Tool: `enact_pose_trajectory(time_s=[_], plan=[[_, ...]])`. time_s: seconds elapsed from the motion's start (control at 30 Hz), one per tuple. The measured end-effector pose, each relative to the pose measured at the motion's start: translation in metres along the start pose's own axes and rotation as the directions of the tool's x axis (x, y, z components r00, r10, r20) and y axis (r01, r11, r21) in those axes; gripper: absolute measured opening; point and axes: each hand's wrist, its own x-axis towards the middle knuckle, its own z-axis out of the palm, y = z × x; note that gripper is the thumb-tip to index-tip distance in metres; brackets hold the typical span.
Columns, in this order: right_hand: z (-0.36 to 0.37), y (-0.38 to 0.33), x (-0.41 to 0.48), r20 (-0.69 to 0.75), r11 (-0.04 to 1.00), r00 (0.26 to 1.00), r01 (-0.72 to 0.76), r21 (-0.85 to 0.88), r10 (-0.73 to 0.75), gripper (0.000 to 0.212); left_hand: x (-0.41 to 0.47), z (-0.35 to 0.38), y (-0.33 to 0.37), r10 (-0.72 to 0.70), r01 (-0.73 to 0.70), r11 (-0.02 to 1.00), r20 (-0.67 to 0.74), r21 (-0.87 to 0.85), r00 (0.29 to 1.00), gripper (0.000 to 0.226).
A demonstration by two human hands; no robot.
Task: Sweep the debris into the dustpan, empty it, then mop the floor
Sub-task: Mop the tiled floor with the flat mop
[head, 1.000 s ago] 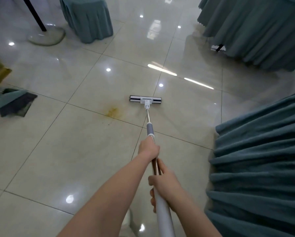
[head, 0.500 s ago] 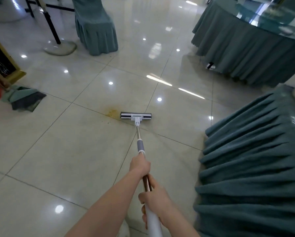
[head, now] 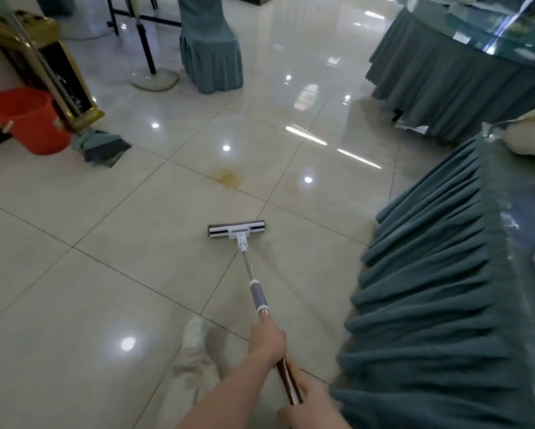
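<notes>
While fingers of left hand [head: 267, 339] and seemingly right hand [head: 311, 404] grip the mop [head: 236, 232], a stain [head: 227, 176] marks glossy tiles [head: 74, 305].

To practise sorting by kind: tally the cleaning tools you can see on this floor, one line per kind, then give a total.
Mop: 1
Broom: 1
Red bucket: 1
Total: 3
</notes>
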Motion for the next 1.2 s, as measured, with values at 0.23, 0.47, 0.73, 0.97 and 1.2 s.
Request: enact_pose_trajectory(time_s=[0.23, 0.47, 0.73, 0.97, 1.2], plan=[[0.004, -0.010, 0.003, -0.051, 0.995, 0.995, -0.077, 0.062, 0.080, 0.072, 0.013, -0.024, 0.009, 0.047, -0.046, 0.998, -0.017, 0.041, 0.999, 0.040], [0.013, -0.018, 0.015, -0.164, 0.995, 0.982, -0.099, 0.000, 0.098, 0.087, 0.030, -0.026, 0.009, 0.028, -0.028, 1.000, -0.001, 0.011, 1.000, 0.043], [0.025, -0.097, 0.070, -0.073, 0.992, 0.991, -0.111, 0.060, 0.115, 0.078, 0.096, -0.090, 0.028, 0.067, -0.066, 0.997, -0.040, 0.042, 0.997, 0.034], [0.015, -0.164, 0.162, -0.080, 0.986, 0.990, -0.102, 0.133, 0.114, 0.082, 0.193, -0.143, 0.068, 0.086, -0.085, 0.996, -0.060, 0.021, 0.995, 0.025], [0.013, -0.256, 0.266, -0.097, 0.983, 0.990, -0.086, 0.160, 0.103, 0.078, 0.315, -0.211, 0.108, 0.127, -0.125, 0.991, -0.053, 0.044, 0.990, 0.026]])
